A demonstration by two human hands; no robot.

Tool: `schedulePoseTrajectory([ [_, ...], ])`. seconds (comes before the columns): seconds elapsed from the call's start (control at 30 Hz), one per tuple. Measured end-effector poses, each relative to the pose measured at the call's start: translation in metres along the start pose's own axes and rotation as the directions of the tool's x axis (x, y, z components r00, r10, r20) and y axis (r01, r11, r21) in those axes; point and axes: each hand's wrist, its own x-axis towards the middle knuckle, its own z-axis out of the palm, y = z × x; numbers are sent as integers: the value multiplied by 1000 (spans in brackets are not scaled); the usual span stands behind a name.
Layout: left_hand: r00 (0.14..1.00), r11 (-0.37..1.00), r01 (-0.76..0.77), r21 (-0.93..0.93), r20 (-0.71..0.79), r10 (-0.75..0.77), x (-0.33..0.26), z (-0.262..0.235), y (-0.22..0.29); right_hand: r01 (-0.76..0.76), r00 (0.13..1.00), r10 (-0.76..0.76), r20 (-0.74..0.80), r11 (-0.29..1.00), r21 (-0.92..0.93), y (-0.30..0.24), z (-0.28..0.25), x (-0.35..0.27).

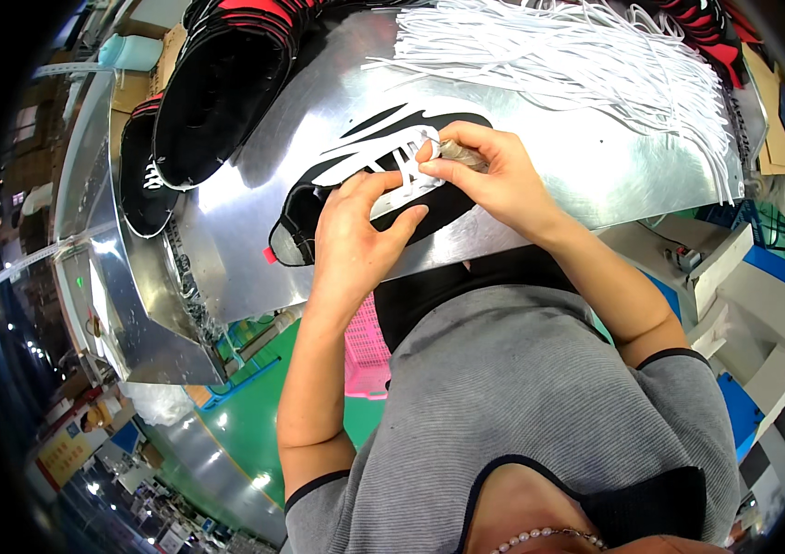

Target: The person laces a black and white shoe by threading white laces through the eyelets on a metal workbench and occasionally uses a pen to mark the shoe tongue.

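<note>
Head view. A black shoe (369,198) with white stripes lies on its side at the near edge of the metal table (596,166). My left hand (356,235) presses flat on its white lace (404,175), fingers extended, pinching nothing that I can see. My right hand (494,175) has its fingertips pinched on the lace end. The shoe looks light and soft; the lace limp, best taken at its tip. Loose laces (586,55) pile along the far edge.
</note>
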Motion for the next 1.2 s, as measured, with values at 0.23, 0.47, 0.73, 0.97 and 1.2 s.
schedulePoseTrajectory([
  [0.23,993,997,72,33,-99,-69,3,15,-9,149,981,-161,-104,982,-114,18,12,4],
  [0.47,979,978,-36,207,-190,77,5,20,-6,102,975,-154,-162,951,-293,7,9,-17],
  [0.73,963,967,-108,229,-219,159,4,21,-14,-62,996,29,-90,919,-389,-2,3,-41],
  [0.97,964,978,-176,110,-183,194,1,23,-15,-61,995,20,-93,887,-458,6,8,-35],
  [1.2,973,983,-181,-24,-148,175,-12,20,-13,-84,993,30,-116,865,-495,14,32,-28],
])
